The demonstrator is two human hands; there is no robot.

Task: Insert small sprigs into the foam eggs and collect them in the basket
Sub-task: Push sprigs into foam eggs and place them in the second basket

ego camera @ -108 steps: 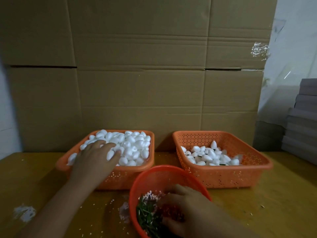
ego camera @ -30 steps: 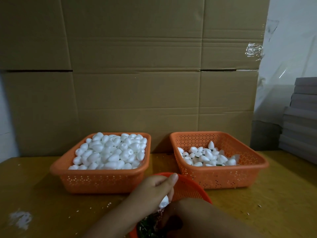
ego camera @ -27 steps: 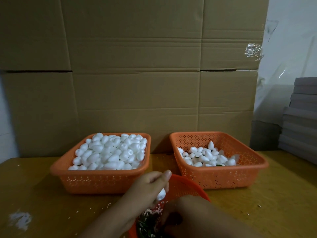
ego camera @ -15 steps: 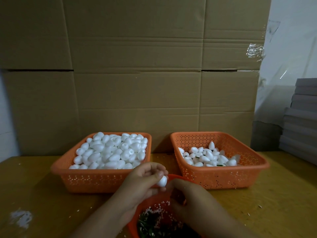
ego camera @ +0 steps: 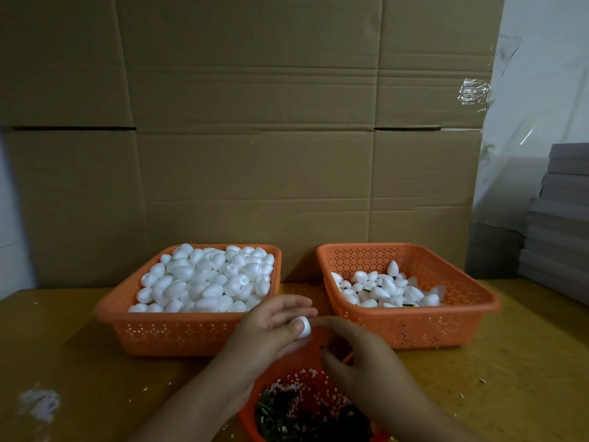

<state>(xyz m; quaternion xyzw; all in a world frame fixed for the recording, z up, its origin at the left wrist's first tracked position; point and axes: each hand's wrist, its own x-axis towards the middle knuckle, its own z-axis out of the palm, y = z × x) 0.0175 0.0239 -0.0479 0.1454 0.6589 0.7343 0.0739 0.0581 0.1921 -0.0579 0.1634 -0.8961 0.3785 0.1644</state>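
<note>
My left hand (ego camera: 271, 333) pinches a white foam egg (ego camera: 303, 327) between thumb and fingers above the round orange basket (ego camera: 287, 362) of green and red sprigs (ego camera: 296, 413). My right hand (ego camera: 357, 355) has its fingertips against the egg and seems to pinch a small sprig, which its fingers mostly hide. The left orange basket (ego camera: 178, 333) is heaped with plain foam eggs (ego camera: 207, 279). The right orange basket (ego camera: 446, 323) holds a smaller pile of eggs (ego camera: 385, 290), some with green sprig ends showing.
All baskets stand on a yellow wooden table (ego camera: 63, 362) strewn with foam crumbs (ego camera: 38, 403). A cardboard wall (ego camera: 255, 138) rises right behind the baskets. Grey stacked boards (ego camera: 561, 224) stand at the right edge.
My left hand took an egg from the left basket and carried it over the round basket. My right hand rose out of the sprigs and met the egg.
</note>
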